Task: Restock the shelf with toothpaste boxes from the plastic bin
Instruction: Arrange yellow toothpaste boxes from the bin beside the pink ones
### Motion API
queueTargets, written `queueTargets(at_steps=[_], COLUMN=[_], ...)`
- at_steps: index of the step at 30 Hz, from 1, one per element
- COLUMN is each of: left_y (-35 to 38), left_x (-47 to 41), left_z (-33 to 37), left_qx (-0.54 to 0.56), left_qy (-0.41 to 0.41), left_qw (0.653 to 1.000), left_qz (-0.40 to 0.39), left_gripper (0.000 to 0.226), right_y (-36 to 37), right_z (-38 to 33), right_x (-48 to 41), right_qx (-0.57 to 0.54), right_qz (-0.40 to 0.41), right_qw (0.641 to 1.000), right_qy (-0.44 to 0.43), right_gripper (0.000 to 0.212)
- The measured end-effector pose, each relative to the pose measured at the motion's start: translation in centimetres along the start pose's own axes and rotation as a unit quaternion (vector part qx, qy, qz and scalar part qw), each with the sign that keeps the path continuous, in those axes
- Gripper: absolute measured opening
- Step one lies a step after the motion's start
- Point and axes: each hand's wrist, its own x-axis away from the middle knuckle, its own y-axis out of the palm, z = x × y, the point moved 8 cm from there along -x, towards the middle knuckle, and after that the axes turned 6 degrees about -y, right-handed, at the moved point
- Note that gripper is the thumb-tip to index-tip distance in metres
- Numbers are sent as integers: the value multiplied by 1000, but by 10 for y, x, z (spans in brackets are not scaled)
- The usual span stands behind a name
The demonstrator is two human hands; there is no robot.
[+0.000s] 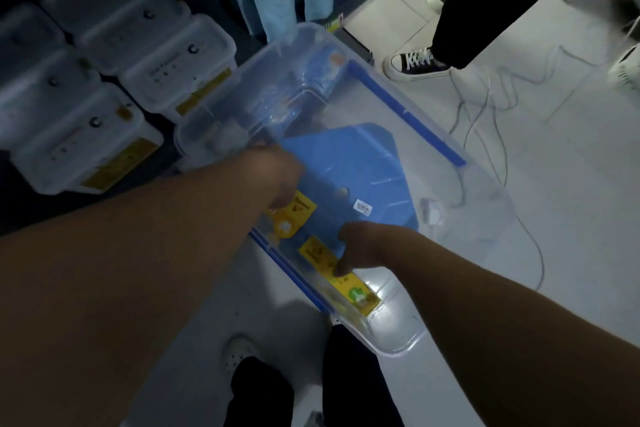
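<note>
A: Two yellow cartons listed. Location?

B: Both are inside the plastic bin (398,340), end to end against its near long wall, with their long axes parallel to that wall. A blue lid (346,163) lies in the bin just beside them.

A: Item one?

B: First toothpaste box (298,215), toward the bin's shelf-side end. The left hand (280,180) is on top, fingers folded down. Blur hides whether its grip has closed.

A: Item two?

B: Second toothpaste box (353,291), toward the bin's near corner. The right hand (363,246) is at its inner end, thumb on the box, fingers curled over, its grip pinching across the width.

A: Next move?

B: Judged: lift each box straight up. The shelf (20,211) lies off the bin's left side, so the left hand is nearer.
</note>
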Motion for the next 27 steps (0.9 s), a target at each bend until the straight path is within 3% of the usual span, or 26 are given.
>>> queueTargets(at_steps=[3, 9, 14, 22, 27], left_y=[18, 26, 23, -5, -46], left_x=[-14, -25, -23, -14, 25], left_z=[8, 8, 6, -10, -35], left_qx=[-24, -48, -79, 106, 249], left_qy=[13, 3, -14, 6, 2], left_qw=[999, 999, 997, 991, 959], left_qz=[-40, -20, -13, 85, 138], left_gripper=[50, 60, 64, 32, 34], right_y=[26, 34, 27, -13, -57], right_z=[0, 1, -7, 4, 10], right_x=[-13, -34, -33, -19, 16], right_qx=[-38, -69, 8, -76, -134], right_qz=[-67, -81, -82, 14, 82], right_qw=[997, 994, 997, 996, 986], right_qy=[-5, -1, -5, 32, 52], right_gripper=[60, 56, 42, 33, 33])
